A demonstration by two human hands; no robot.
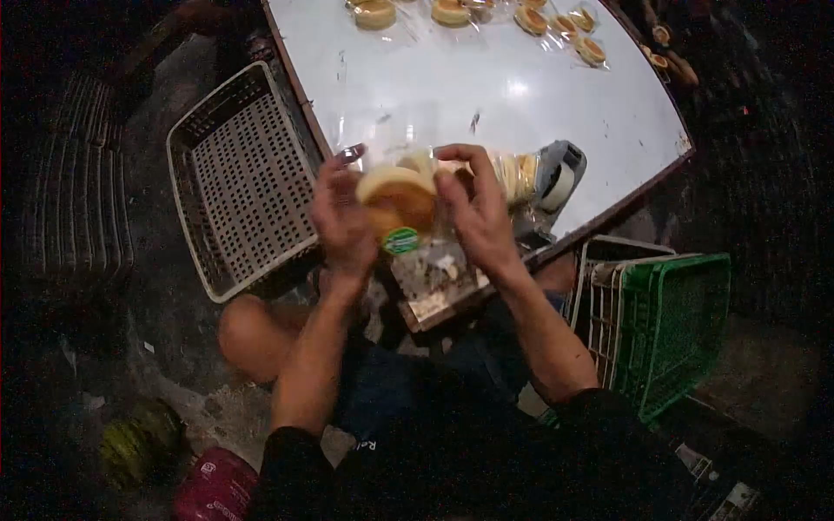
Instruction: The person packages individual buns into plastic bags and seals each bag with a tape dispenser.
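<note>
Between my hands, over the table's near edge, is a clear plastic bag of round buns (395,195) with browned faces and a green label near its bottom. My left hand (341,215) grips the bag's left side, blurred by motion. On the other side, my right hand (476,204) holds the bag with thumb and fingers curled. Just right of that hand sit more pale wrapped buns (526,174), partly hidden behind it. A grey tape dispenser (560,180) stands beside them on the white table (417,82).
Several bagged buns (451,12) lie along the table's far side. At the left is a grey-brown plastic crate (248,165); a green crate (682,334) stands at the lower right. A red sack (215,486) rests on the floor. Another person's hand (682,69) shows at the far right edge.
</note>
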